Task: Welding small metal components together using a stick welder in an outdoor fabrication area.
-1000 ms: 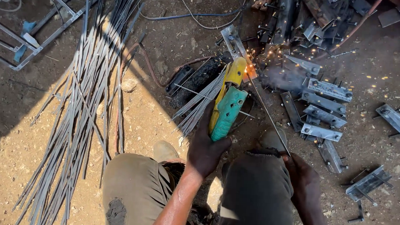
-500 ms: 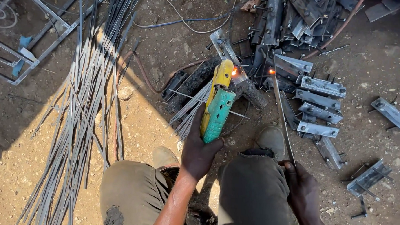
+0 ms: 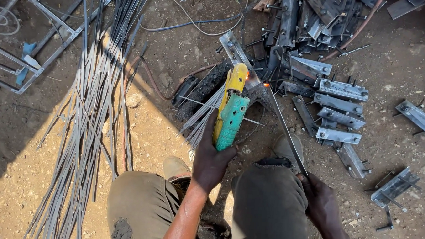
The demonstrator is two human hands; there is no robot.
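The left hand (image 3: 210,160) sits between the two knees, gripping the rear of an angle grinder (image 3: 230,110) that points away from the person. To its right, the right hand (image 3: 319,201) holds the near end of a flat metal strip (image 3: 284,130), whose far end meets the grinder's head over a dark block (image 3: 209,88) on the ground. A small bunch of thin rods (image 3: 200,121) lies just left of the grinder. Far left lies a long bundle of rods (image 3: 91,109), with a metal frame (image 3: 32,44) beyond it. Bolted metal plates (image 3: 339,108) lie to the right, and a cable (image 3: 193,23) runs behind.

No packages, labels, signs, screens.
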